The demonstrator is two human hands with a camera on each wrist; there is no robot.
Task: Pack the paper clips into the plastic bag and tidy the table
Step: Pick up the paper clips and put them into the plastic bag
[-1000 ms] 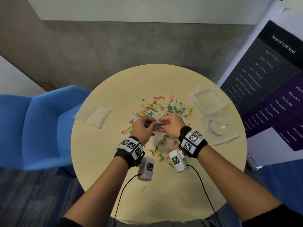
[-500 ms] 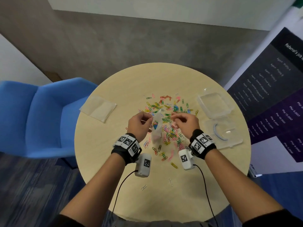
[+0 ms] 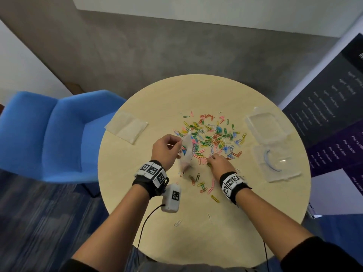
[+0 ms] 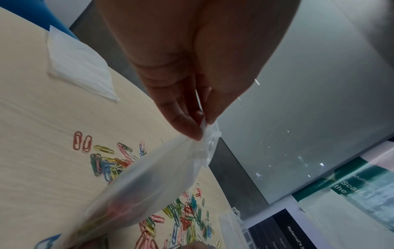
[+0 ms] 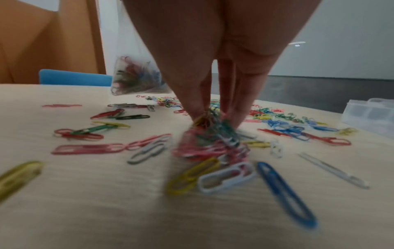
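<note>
Spare bags (image 3: 126, 126): flat clear stack at the table's (image 3: 245, 222) 9 o'clock edge, well apart from the clips.
Left hand (image 3: 165, 152): thumb and fingertips (image 4: 187, 128) pinch the top rim of the plastic bag (image 3: 185, 154).
Plastic bag: small, clear, hanging upright just left of the table's centre, its bottom corner touching or nearly touching the top. The right wrist view shows a tangle of mixed-colour clips in its lower part (image 5: 136, 79).
Paper clips (image 3: 212, 136): red, pink, green, blue, yellow and white, loose from the centre towards 1 o'clock, with strays trailing towards 6 o'clock.
Right hand (image 3: 220, 164): down on the table at the near edge of the pile, fingertips (image 5: 200, 111) drawn together, pinching a small bunch of clips.
Clear box (image 3: 272, 146): open at 3 o'clock, lid and base both flat; the base holds a blue curved piece, too small to identify.
Change: half a second ago both hands were at the bag's mouth; now only the left holds it and the right has dropped to the pile.
</note>
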